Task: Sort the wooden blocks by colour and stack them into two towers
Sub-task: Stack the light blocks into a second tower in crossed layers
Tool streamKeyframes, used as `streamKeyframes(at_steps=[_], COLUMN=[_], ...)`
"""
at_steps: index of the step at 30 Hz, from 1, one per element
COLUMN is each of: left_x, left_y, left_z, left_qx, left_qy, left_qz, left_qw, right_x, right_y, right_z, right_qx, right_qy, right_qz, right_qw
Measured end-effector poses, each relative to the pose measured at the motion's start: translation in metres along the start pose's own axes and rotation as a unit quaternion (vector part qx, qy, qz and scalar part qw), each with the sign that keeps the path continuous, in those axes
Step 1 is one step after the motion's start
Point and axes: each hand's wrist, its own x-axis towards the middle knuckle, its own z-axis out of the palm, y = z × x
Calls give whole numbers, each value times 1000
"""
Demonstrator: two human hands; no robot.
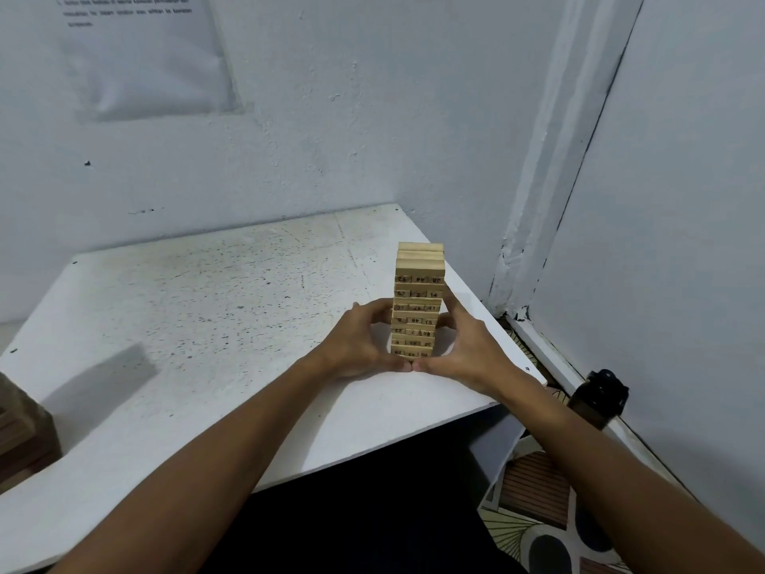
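Note:
A tower of light wooden blocks (pixel 419 283) with printed numbers stands near the right edge of the white table (pixel 215 325). My left hand (pixel 360 345) curls round the tower's lower left side. On the lower right side my right hand (pixel 467 350) cups it, and the two thumbs meet in front of the base. A stack of darker brown blocks (pixel 22 428) stands at the table's far left edge, partly cut off by the frame.
The table sits in a corner between white walls. A dark bottle (pixel 596 401) stands on the floor to the right of the table, beside a patterned mat (pixel 538 511). A printed sheet (pixel 136 51) hangs on the back wall.

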Motion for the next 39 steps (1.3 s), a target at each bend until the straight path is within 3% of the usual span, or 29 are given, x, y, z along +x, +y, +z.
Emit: streamKeyframes(at_steps=[21, 39], left_x=[-4, -15], left_y=[-5, -24], left_z=[-9, -46], left_qx=[-12, 9], left_qy=[33, 100], left_qz=[-25, -68], left_qw=[999, 993], right_x=[22, 72], right_y=[1, -17], right_z=[7, 39], right_qx=[10, 36], right_qy=[-45, -112], right_qz=[-21, -95], right_qw=[999, 988])
